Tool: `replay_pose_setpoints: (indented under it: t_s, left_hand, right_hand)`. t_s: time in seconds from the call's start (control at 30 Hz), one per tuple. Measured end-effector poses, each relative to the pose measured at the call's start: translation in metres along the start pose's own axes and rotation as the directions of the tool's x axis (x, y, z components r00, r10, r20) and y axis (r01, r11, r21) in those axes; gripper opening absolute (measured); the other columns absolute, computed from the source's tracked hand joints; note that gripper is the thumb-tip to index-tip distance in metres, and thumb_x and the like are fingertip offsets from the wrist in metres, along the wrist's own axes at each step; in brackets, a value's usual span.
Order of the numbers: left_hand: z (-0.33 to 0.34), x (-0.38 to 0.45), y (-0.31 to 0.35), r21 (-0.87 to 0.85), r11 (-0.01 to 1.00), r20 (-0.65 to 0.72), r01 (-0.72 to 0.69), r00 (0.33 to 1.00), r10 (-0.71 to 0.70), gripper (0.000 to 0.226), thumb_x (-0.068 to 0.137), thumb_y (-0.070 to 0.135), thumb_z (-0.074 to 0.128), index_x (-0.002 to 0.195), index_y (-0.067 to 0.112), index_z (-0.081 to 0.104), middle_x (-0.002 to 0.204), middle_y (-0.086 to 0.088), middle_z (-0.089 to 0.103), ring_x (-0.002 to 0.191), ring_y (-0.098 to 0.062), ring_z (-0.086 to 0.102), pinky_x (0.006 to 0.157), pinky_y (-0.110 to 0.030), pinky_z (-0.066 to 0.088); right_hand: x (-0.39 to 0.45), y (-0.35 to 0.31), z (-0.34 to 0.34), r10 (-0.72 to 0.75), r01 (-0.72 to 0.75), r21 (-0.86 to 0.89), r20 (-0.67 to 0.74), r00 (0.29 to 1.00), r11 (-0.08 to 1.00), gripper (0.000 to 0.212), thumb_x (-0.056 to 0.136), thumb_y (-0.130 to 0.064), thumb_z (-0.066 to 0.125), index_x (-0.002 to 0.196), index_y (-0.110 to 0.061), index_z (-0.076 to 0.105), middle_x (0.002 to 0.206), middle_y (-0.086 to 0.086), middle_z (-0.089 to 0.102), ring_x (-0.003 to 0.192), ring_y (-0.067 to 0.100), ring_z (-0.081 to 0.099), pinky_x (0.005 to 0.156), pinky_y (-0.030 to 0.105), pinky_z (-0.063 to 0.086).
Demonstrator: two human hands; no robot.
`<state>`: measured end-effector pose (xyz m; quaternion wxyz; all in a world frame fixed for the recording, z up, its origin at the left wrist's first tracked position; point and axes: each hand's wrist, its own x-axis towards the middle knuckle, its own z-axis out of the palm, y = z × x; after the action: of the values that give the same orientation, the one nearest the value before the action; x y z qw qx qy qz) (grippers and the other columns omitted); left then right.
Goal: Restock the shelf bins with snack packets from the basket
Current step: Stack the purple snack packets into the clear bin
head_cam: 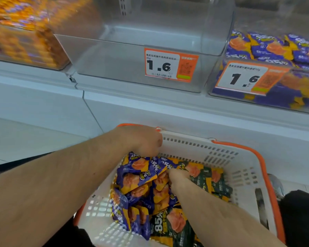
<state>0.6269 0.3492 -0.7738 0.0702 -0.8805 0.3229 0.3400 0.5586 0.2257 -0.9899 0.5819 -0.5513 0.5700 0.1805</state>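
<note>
Head view: left hand [143,139] pinches purple-and-orange foil snack packets [141,168] in the white plastic basket [239,168]; right hand [177,175] digs among them, its grip hidden. Best to gather a firm bunch before lifting to the clear plastic bin [132,65].

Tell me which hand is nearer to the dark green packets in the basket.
The right. The right hand digs into the pile right beside the dark green packets, touching their edge. The left hand grips purple packets further left, near the basket rim.
</note>
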Motion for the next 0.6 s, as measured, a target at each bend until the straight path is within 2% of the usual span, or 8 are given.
replay_pose_setpoints:
  t_s: [0.13,0.2,0.27,0.33,0.37,0.43,0.5,0.6]
  left_hand:
    - [0.001,0.006,0.001,-0.024,1.000,-0.010,-0.016,1.000,0.016,0.026,0.093,0.027,0.046,0.107,0.009,0.059,0.118,-0.012,0.061,0.087,-0.025,0.056,0.079,-0.040,0.049]
    - [0.000,0.007,0.001,-0.025,0.999,-0.023,-0.022,1.000,0.021,0.022,0.093,0.028,0.048,0.103,0.011,0.058,0.116,-0.010,0.062,0.084,-0.022,0.049,0.077,-0.039,0.047]
    - [-0.004,0.006,0.005,-0.046,0.999,-0.030,-0.029,0.999,0.028,0.018,0.095,0.029,0.050,0.110,0.022,0.055,0.120,-0.005,0.057,0.094,-0.022,0.052,0.080,-0.034,0.041]
    - [-0.008,0.004,0.012,-0.076,0.996,-0.036,-0.042,0.999,0.039,0.039,0.098,0.030,0.050,0.136,0.023,0.048,0.138,-0.001,0.049,0.120,-0.022,0.049,0.091,-0.030,0.037]
    - [-0.011,0.002,0.015,-0.085,0.995,-0.046,-0.049,0.998,0.046,0.046,0.098,0.031,0.049,0.143,0.022,0.041,0.145,-0.001,0.044,0.128,-0.021,0.045,0.096,-0.030,0.037]
    - [-0.014,0.002,0.022,-0.117,0.991,-0.090,-0.059,0.995,0.049,0.054,0.098,0.034,0.050,0.148,0.022,0.034,0.150,-0.003,0.038,0.131,-0.023,0.042,0.103,-0.033,0.038]
    - [-0.018,0.001,0.029,-0.167,0.984,-0.138,-0.056,0.990,0.033,0.061,0.096,0.037,0.053,0.150,0.022,0.028,0.151,-0.005,0.035,0.132,-0.025,0.042,0.104,-0.036,0.039]
    - [-0.024,0.001,0.037,-0.308,0.950,-0.186,-0.049,0.982,-0.009,0.069,0.095,0.043,0.056,0.151,0.021,0.024,0.153,-0.005,0.033,0.134,-0.024,0.041,0.106,-0.034,0.038]
  right_hand:
    - [-0.005,-0.007,-0.005,-0.067,0.067,-0.006,0.044,0.997,0.998,0.035,0.095,-0.001,0.049,0.070,-0.020,0.032,0.071,0.006,0.044,0.068,0.019,0.044,0.059,0.033,0.040]
    - [-0.011,-0.012,-0.013,-0.135,0.136,-0.099,0.018,0.991,0.986,0.040,0.096,-0.001,0.044,0.068,-0.023,0.027,0.070,0.005,0.042,0.060,0.018,0.040,0.051,0.026,0.036]
    - [-0.018,-0.015,-0.028,-0.215,0.211,-0.200,0.004,0.977,0.957,0.034,0.094,0.004,0.040,0.070,-0.018,0.030,0.065,0.004,0.033,0.052,0.016,0.026,0.043,0.027,0.021]
    - [-0.026,-0.020,-0.045,-0.314,0.312,-0.261,0.037,0.949,0.913,0.018,0.090,0.005,0.040,0.077,-0.008,0.041,0.066,0.008,0.040,0.052,0.018,0.025,0.046,0.029,0.018]
    - [-0.033,-0.024,-0.056,-0.366,0.369,-0.286,0.066,0.928,0.884,0.014,0.089,0.004,0.042,0.083,-0.007,0.048,0.068,0.009,0.050,0.052,0.019,0.032,0.044,0.027,0.022]
    - [-0.050,-0.036,-0.079,-0.458,0.471,-0.328,0.121,0.880,0.819,0.019,0.093,-0.001,0.045,0.097,-0.011,0.061,0.078,0.008,0.066,0.057,0.020,0.050,0.043,0.025,0.035]
    - [-0.072,-0.052,-0.101,-0.534,0.567,-0.312,0.190,0.824,0.762,0.021,0.096,-0.003,0.045,0.096,-0.013,0.063,0.082,0.009,0.069,0.067,0.024,0.061,0.050,0.030,0.045]
    - [-0.105,-0.071,-0.129,-0.635,0.676,-0.228,0.233,0.737,0.701,0.018,0.097,-0.005,0.047,0.101,-0.011,0.063,0.095,0.020,0.070,0.075,0.029,0.064,0.061,0.034,0.049]
